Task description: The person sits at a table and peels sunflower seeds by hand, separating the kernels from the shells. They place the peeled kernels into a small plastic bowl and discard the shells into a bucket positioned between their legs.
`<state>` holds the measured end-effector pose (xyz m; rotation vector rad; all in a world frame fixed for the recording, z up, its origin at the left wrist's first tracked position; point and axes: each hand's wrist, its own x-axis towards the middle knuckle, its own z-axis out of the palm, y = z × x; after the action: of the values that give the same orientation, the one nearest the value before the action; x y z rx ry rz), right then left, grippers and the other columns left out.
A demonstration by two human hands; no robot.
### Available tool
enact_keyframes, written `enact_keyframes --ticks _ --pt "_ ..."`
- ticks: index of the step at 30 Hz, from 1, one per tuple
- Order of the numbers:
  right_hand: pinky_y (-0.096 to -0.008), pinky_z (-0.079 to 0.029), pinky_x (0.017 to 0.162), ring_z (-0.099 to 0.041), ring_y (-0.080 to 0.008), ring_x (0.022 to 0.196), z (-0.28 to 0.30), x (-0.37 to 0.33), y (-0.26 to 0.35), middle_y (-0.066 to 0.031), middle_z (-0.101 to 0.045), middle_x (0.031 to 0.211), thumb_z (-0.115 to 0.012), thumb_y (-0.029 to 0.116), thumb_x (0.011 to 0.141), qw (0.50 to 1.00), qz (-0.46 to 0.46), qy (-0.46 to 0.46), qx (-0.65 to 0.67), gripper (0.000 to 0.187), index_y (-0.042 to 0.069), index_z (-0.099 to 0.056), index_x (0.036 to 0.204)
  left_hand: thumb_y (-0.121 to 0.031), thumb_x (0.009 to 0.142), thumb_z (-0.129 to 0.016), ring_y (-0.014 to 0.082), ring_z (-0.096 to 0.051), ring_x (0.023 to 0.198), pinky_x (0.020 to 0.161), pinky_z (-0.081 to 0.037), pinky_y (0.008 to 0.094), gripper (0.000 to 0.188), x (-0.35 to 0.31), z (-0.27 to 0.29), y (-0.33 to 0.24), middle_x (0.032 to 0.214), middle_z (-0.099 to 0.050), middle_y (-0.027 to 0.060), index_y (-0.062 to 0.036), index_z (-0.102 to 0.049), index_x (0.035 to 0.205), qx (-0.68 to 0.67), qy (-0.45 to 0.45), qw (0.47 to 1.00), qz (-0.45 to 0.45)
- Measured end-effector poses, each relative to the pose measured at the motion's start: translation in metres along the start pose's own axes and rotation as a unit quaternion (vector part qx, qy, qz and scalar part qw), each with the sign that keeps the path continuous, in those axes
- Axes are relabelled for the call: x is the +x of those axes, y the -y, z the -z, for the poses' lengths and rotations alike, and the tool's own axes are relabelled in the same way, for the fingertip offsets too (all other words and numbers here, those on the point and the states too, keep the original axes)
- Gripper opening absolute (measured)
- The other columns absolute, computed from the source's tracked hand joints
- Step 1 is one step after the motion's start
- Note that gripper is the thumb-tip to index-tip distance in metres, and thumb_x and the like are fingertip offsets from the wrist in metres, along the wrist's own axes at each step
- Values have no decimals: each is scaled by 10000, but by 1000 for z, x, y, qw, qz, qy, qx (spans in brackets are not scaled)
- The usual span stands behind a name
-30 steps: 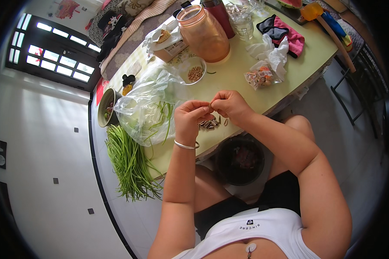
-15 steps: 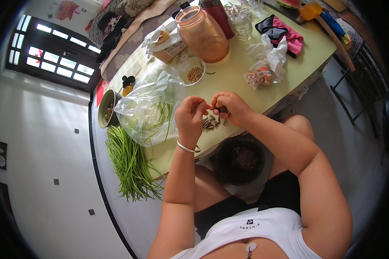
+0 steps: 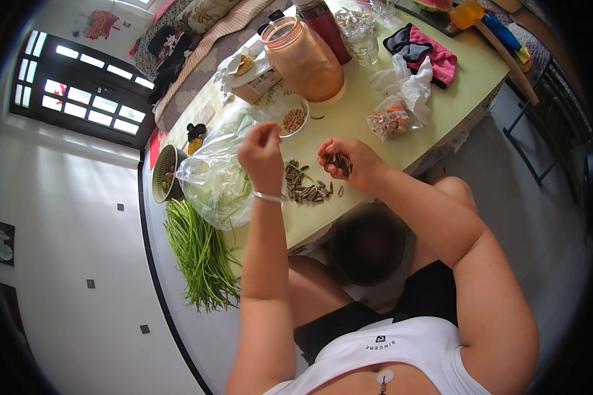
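We list, mid-frame: right hand (image 3: pixel 357 160), fingers curled around dark seeds (image 3: pixel 339 162); left hand (image 3: pixel 259 155), fingertips bunched, contents we cannot tell, near the pale bowl (image 3: pixel 306 121); seed pile (image 3: pixel 308 191) at centre, each presumably light, brittle-shelled, best pinched at its edges.

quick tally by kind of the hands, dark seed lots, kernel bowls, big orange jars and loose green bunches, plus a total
Hands: 2 (left hand, right hand)
Dark seed lots: 2 (seed pile on the table, seed handful in the right hand)
White bowl of tan kernels: 1
Big orange jar: 1
Bunch of long green stems: 1
Total: 7
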<state>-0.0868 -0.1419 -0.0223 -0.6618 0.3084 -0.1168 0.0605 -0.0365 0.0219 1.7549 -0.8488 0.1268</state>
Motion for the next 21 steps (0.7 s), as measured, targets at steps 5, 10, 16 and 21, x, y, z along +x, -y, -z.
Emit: enact_keyframes --ticks 5,10,16,21 --pt "-210 -379 471 -498 -104 596 30 11 -4 -66 -578 782 -510 193 901 996 -20 73 53 148 58 -546 851 -83 706 -720 251 -636 632 627 -503 334 80 22 12 14 715 -663 117 -57 -726 782 221 60 969 -91" --pt "-180 -322 427 -489 -86 573 15 5 -3 -49 -571 742 -560 160 897 995 30 24 93 129 44 -560 841 -94 678 -719 252 -631 706 659 -500 336 72 -24 13 12 741 -660 98 -52 -720 737 310 229 906 -175" --pt "-165 -323 429 -492 -59 595 15 3 -10 -39 -596 784 -578 105 895 998 45 1 -33 136 13 -612 991 -63 701 -696 253 -620 750 705 -499 337 156 -40 7 17 791 -659 93 -56 -720 854 363 227 877 -220" --pt "-174 -341 475 -489 -58 598 12 4 -14 -21 -594 770 -606 120 891 992 35 -22 -116 120 24 -623 962 57 796 -660 80 -596 765 682 -465 214 201 -54 1 1 832 -669 24 -14 -701 980 -63 137 988 -31"
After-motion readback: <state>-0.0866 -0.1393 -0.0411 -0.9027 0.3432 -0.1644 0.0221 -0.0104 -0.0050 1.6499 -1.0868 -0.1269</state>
